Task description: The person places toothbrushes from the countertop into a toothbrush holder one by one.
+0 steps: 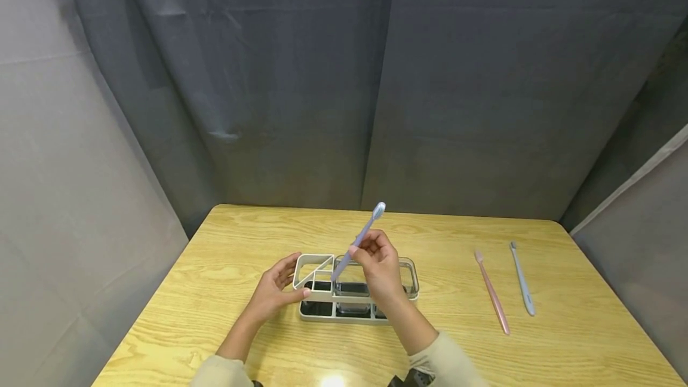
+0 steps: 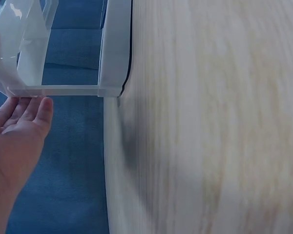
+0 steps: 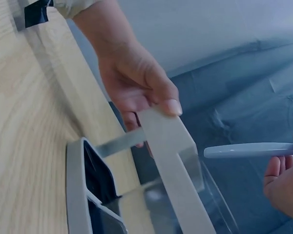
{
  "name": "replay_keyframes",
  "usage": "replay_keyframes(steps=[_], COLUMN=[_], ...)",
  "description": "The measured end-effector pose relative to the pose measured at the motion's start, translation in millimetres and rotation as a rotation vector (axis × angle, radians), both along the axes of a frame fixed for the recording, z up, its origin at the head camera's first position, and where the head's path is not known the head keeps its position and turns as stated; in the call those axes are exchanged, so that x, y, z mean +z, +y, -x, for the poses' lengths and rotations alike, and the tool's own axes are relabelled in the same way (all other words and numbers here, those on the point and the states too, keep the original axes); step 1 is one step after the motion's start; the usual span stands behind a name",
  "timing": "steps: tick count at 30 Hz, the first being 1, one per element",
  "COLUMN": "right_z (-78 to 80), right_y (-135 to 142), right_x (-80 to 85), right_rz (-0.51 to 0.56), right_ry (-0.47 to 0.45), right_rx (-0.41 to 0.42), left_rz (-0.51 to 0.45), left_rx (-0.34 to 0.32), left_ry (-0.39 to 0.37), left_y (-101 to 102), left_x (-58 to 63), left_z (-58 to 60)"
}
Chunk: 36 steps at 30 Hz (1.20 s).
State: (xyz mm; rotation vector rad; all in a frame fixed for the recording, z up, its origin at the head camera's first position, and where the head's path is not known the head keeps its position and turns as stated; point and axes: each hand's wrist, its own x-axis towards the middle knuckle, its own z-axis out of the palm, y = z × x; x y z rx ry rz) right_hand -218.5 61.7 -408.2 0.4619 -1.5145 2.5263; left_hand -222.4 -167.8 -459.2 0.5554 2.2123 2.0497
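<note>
- Gripping the left end of a pale two-tier holder with the left hand — thumb over the front of the upper frame, fingers against the outer end.
- Pinching a purple toothbrush between the thumb and fingers of the right hand — tilted, bristles up, handle end down and toward the left hand.
- From the right wrist view, a narrow gap between the handle end and the upper frame.
- Hands apart from each other, each clamped on its own thing.
- Standing on the wood-grain surface, the holder, between the hands and partly behind the right hand and forearm; small divided openings beside the left hand, a clear tub just beyond the right.
- Lying well to the right of the right hand, a pink toothbrush; farther right and apart from it, a pale blue toothbrush; heads of both pointing away from the person.
- Behind both hands, cream sleeves.
- Beyond the hands, a dark grey curtain.
</note>
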Motion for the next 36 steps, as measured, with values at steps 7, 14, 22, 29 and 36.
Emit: replay_keyframes(steps=[7, 14, 22, 29, 36], right_z=[2.2, 6.6, 6.2, 0.2, -9.9], right_y=[-12.0, -19.4, -23.9, -22.3, -21.4], right_x=[-5.8, -16.2, -21.1, -6.1, 15.0], right_rz=[-0.095, -0.236, -0.399, -0.507, -0.633], right_ry=[-0.052, -0.083, -0.098, -0.131, -0.155], right_rx=[-0.018, -0.034, -0.046, -0.015, 0.027], left_rz=[0.002, 0.007, -0.005, 0.008, 0.010], left_rx=[-0.001, 0.004, -0.002, -0.010, -0.014], left_ry=[-0.002, 0.008, 0.008, 0.009, 0.022], left_y=[0.9, 1.6, 0.8, 0.0, -3.5], left_x=[1.3, 1.1, 1.2, 3.5, -6.6], left_z=[-0.7, 0.0, -0.7, 0.9, 6.6])
